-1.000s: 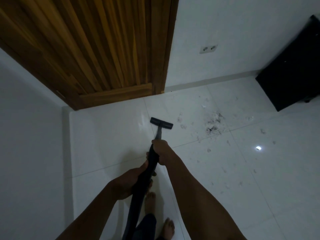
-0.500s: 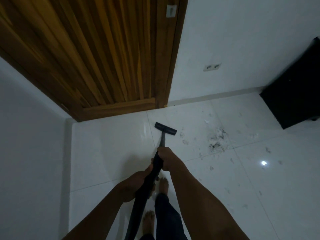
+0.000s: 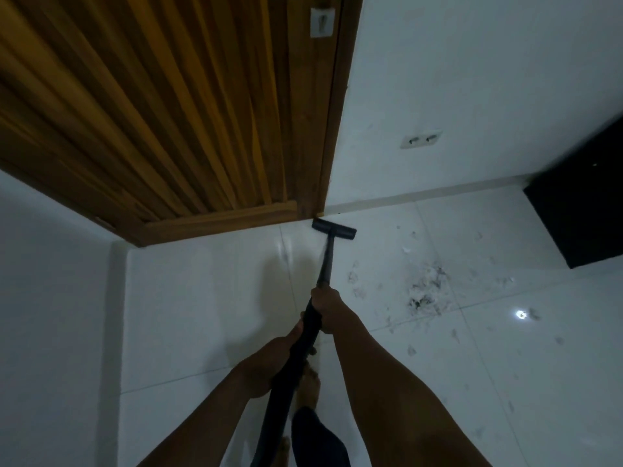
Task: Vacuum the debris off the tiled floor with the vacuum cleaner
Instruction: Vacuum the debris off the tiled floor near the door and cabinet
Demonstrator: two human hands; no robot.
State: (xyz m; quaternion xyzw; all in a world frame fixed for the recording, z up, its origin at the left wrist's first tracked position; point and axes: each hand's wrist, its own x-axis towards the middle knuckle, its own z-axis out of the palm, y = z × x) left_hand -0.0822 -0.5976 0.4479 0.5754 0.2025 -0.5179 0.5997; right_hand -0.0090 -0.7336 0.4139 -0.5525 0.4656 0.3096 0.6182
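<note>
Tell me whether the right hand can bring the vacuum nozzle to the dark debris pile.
Probably yes. The right hand grips the wand, and only floor lies between the nozzle and the debris pile.

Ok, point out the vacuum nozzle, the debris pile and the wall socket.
vacuum nozzle (image 3: pixel 333 228): head view, middle of the black crossbar.
debris pile (image 3: pixel 425 291): head view, dark centre of the heap.
wall socket (image 3: pixel 420 139): head view, middle of the white plate.
</note>
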